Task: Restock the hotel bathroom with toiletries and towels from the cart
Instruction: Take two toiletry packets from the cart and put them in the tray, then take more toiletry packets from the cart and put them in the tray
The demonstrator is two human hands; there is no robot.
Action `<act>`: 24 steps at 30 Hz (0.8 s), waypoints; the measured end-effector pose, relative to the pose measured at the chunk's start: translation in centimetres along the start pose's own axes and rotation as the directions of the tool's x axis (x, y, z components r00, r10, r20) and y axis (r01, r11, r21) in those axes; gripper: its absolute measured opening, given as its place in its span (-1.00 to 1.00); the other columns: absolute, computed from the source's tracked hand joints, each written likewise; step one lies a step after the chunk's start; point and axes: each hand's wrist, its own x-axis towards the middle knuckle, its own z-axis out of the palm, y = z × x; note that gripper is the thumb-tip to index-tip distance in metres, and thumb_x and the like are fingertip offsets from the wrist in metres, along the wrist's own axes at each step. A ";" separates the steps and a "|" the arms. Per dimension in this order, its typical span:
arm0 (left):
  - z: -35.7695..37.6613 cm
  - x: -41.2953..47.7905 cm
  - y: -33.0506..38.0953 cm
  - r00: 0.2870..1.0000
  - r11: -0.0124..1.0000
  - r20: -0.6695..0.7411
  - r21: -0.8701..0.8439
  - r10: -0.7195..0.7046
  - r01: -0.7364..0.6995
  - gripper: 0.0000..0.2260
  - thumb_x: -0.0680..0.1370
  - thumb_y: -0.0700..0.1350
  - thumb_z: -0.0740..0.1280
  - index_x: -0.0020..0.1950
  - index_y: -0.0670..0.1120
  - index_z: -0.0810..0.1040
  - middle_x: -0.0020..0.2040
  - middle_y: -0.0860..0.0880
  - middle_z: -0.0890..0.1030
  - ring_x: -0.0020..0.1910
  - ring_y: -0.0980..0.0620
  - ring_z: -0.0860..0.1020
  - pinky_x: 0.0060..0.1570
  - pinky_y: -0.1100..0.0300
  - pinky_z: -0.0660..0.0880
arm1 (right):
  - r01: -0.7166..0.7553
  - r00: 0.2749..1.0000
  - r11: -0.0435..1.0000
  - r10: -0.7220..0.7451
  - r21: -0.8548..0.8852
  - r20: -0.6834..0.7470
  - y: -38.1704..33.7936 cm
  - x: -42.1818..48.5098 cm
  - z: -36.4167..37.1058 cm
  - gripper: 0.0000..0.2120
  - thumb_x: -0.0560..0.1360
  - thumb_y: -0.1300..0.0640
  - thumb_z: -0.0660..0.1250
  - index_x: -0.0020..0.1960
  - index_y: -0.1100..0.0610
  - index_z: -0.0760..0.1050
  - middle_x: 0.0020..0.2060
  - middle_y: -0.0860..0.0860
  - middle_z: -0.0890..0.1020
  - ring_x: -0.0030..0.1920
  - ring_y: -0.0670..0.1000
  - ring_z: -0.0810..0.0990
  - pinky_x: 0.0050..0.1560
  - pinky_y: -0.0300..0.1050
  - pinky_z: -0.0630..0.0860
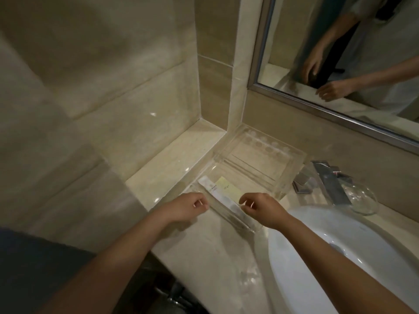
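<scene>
Dimly, beige marble counter (204, 257), clear tray (260, 162)

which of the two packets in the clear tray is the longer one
The white packet: a narrow strip lying diagonally near the left wall of the clear tray. The pale yellow packet beside it is shorter and wider.

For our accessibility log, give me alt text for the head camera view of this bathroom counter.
Two bare hands, left hand and right hand, fingers curled, flank a clear tray holding a white packet and a yellow packet on a beige counter. A white sink, faucet and mirror lie to the right.
</scene>
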 end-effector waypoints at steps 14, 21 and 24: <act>6.1 -23.9 -4.2 0.916 0.956 -0.273 -0.078 -0.295 0.284 -0.78 0.58 0.01 0.21 0.11 -0.08 0.50 -0.06 0.03 0.50 -0.06 0.06 0.47 -0.05 0.20 0.41 | 0.467 0.854 0.883 -0.462 0.038 0.237 -13.6 -7.4 5.7 -0.90 0.53 0.13 0.26 -0.05 0.03 0.56 -0.17 -0.04 0.60 -0.18 -0.03 0.57 -0.10 -0.18 0.45; 10.7 -40.3 -8.1 0.716 0.852 -0.465 -0.330 -0.521 0.406 -0.87 0.57 0.02 0.22 0.03 0.01 0.49 -0.13 0.10 0.52 -0.10 0.12 0.50 -0.08 0.25 0.43 | 0.692 0.623 0.720 -0.633 0.054 0.460 -25.4 -12.9 12.9 -0.86 0.55 0.17 0.25 0.03 0.10 0.57 -0.19 -0.08 0.57 -0.15 -0.09 0.54 -0.04 -0.15 0.45; 13.3 -47.3 -8.8 0.584 0.790 -0.534 -0.442 -0.612 0.424 -0.80 0.58 -0.03 0.23 0.12 -0.09 0.53 -0.10 0.04 0.53 -0.08 0.12 0.49 -0.08 0.32 0.40 | 0.781 0.490 0.620 -0.683 0.075 0.542 -31.0 -16.1 16.1 -0.88 0.57 0.14 0.22 0.01 0.07 0.53 -0.15 -0.05 0.57 -0.13 -0.10 0.53 -0.07 -0.23 0.43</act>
